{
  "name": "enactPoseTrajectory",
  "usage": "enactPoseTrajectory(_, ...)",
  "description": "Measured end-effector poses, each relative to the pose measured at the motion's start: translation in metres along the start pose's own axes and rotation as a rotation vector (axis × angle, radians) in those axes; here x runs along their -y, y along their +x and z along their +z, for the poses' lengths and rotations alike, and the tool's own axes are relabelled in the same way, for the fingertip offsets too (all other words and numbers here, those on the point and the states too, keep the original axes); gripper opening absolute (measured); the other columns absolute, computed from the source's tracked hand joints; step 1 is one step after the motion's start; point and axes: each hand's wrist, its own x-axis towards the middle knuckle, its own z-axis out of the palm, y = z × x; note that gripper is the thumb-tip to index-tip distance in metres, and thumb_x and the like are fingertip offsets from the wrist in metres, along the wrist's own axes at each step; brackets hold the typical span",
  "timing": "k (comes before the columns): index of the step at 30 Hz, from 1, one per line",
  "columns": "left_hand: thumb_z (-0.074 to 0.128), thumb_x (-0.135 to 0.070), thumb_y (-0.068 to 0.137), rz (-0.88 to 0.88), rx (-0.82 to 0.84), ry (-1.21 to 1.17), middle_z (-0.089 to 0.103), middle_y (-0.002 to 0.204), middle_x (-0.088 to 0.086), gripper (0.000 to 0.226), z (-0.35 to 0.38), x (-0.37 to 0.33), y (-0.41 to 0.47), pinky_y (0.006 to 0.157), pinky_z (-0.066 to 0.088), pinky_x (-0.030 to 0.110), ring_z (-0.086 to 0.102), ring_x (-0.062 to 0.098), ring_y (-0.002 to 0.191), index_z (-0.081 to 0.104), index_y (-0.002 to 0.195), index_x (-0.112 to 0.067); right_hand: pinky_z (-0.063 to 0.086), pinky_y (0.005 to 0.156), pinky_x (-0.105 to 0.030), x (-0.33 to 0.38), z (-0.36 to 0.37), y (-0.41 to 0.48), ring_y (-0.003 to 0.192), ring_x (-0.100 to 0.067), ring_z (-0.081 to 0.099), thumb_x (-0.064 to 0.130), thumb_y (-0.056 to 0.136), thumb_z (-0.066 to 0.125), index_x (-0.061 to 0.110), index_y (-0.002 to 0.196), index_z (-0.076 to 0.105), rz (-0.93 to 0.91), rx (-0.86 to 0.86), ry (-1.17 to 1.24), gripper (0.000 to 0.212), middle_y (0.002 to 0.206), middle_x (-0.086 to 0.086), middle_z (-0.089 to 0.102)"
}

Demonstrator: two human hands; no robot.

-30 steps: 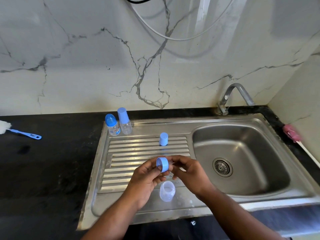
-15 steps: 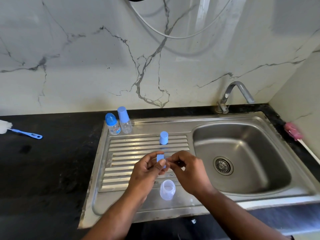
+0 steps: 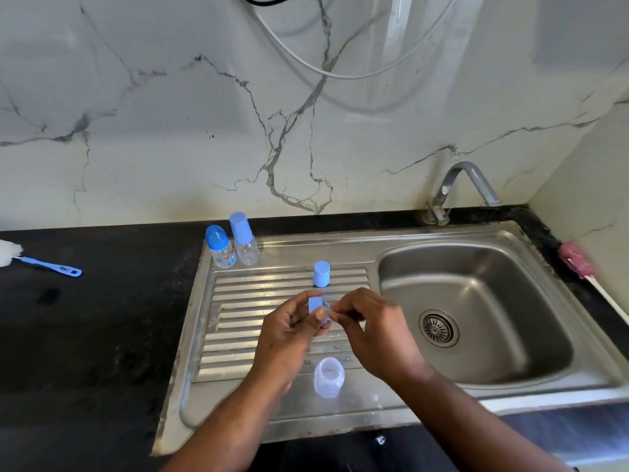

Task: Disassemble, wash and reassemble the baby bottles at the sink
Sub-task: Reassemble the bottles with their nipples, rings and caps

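Both of the person's hands are up over the steel drainboard, just in front of me. The left hand has its thumb and fingers curled round a blue collar ring, held on edge. The right hand meets it from the other side, its fingertips pinched on a clear teat that sits at the ring's opening. The teat is small and see-through, so I cannot tell how far it sits inside the ring.

Below the hands, near the front edge of the drainboard, an open clear bottle body stands upright with nothing on its neck. Beyond the hands a blue cap stands alone on the ribs. At the back left corner of the drainboard two capped bottles stand side by side, touching or nearly so: a printed one with a domed blue cap and a plain one with a taller blue cap.

The sink basin lies to the right, with the tap behind it. On the black bench, far left, lies a blue-handled bottle brush. A pink-headed brush lies along the right edge.
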Motion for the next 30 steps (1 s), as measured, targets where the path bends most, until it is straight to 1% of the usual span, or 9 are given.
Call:
enactPoseTrajectory(3, 0.067, -0.031, 0.086, -0.046, 0.049, -0.02, 0.077, 0.102, 0.013, 0.04, -0.002, 0.002, -0.003, 0.084, 0.059, 0.033, 0.073, 0.029, 0.09, 0.069, 0.122, -0.012, 0.052, 0.068, -0.018, 0.0, -0.006, 0.002, 0.078, -0.007, 0.067, 0.011, 0.087, 0.08, 0.02, 0.085, 0.073, 0.093, -0.013, 0.103, 0.012, 0.085, 0.011, 0.072)
enactPoseTrajectory(5, 0.065, -0.034, 0.087, -0.105, 0.09, -0.098, 0.075, 0.098, 0.016, 0.042, -0.005, 0.001, -0.004, 0.081, 0.06, 0.035, 0.069, 0.027, 0.083, 0.071, 0.118, -0.006, 0.052, 0.07, -0.016, 0.002, -0.01, 0.003, 0.084, -0.008, 0.069, 0.013, 0.088, 0.079, 0.023, 0.091, 0.075, 0.133, 0.023, 0.194, 0.011, 0.09, 0.013, 0.072)
enactPoseTrajectory(9, 0.062, -0.04, 0.09, -0.189, 0.106, -0.163, 0.07, 0.087, 0.018, 0.045, -0.008, -0.004, -0.006, 0.072, 0.059, 0.031, 0.064, 0.021, 0.072, 0.075, 0.109, -0.001, 0.058, 0.079, -0.021, 0.006, -0.012, -0.001, 0.1, -0.012, 0.07, 0.013, 0.087, 0.081, 0.028, 0.112, 0.075, 0.023, 0.127, 0.312, 0.03, 0.107, 0.014, 0.07)
enactPoseTrajectory(15, 0.065, -0.046, 0.087, -0.193, 0.178, -0.004, 0.064, 0.08, 0.023, 0.045, -0.012, -0.009, -0.011, 0.067, 0.055, 0.032, 0.06, 0.016, 0.064, 0.08, 0.099, -0.005, 0.059, 0.075, -0.023, -0.001, -0.018, 0.0, 0.084, -0.012, 0.073, 0.008, 0.077, 0.087, 0.018, 0.095, 0.081, 0.031, 0.15, 0.328, 0.021, 0.091, 0.011, 0.073)
enactPoseTrajectory(19, 0.069, -0.048, 0.084, -0.17, 0.26, 0.083, 0.056, 0.068, 0.018, 0.054, -0.021, -0.013, -0.011, 0.068, 0.053, 0.033, 0.061, 0.024, 0.074, 0.077, 0.099, 0.003, 0.06, 0.075, -0.026, -0.001, -0.027, 0.005, 0.083, -0.015, 0.074, 0.002, 0.075, 0.087, 0.017, 0.091, 0.081, 0.027, 0.232, 0.39, 0.023, 0.087, 0.007, 0.074)
enactPoseTrajectory(22, 0.065, -0.05, 0.087, -0.155, 0.279, 0.088, 0.069, 0.083, 0.025, 0.049, -0.02, -0.015, -0.011, 0.065, 0.052, 0.033, 0.056, 0.02, 0.068, 0.079, 0.099, -0.005, 0.059, 0.079, -0.025, 0.0, -0.027, 0.004, 0.09, -0.016, 0.074, 0.005, 0.08, 0.085, 0.013, 0.097, 0.08, 0.032, 0.244, 0.405, 0.02, 0.092, 0.008, 0.074)
enactPoseTrajectory(25, 0.058, -0.054, 0.092, -0.141, 0.273, 0.14, 0.075, 0.096, 0.021, 0.049, -0.02, -0.009, -0.009, 0.066, 0.052, 0.032, 0.057, 0.019, 0.067, 0.079, 0.101, -0.01, 0.06, 0.082, -0.024, 0.0, -0.022, -0.004, 0.092, -0.015, 0.074, 0.004, 0.083, 0.082, 0.01, 0.105, 0.076, 0.036, 0.23, 0.392, 0.023, 0.098, 0.01, 0.073)
enactPoseTrajectory(27, 0.057, -0.06, 0.095, -0.129, 0.274, 0.196, 0.077, 0.099, 0.013, 0.052, -0.023, -0.002, -0.009, 0.07, 0.053, 0.031, 0.062, 0.018, 0.074, 0.076, 0.106, -0.013, 0.06, 0.082, -0.025, -0.004, -0.021, -0.01, 0.092, -0.016, 0.074, 0.004, 0.083, 0.082, 0.012, 0.104, 0.075, 0.073, 0.213, 0.38, 0.024, 0.098, 0.01, 0.073)
enactPoseTrajectory(30, 0.061, -0.069, 0.083, -0.086, 0.269, 0.374, 0.076, 0.107, -0.004, 0.055, -0.031, 0.017, -0.009, 0.081, 0.052, 0.026, 0.068, 0.008, 0.094, 0.071, 0.114, -0.025, 0.058, 0.079, -0.019, -0.013, -0.026, -0.014, 0.091, -0.011, 0.072, 0.004, 0.083, 0.082, 0.017, 0.101, 0.075, 0.195, 0.153, 0.376, 0.023, 0.095, 0.009, 0.074)
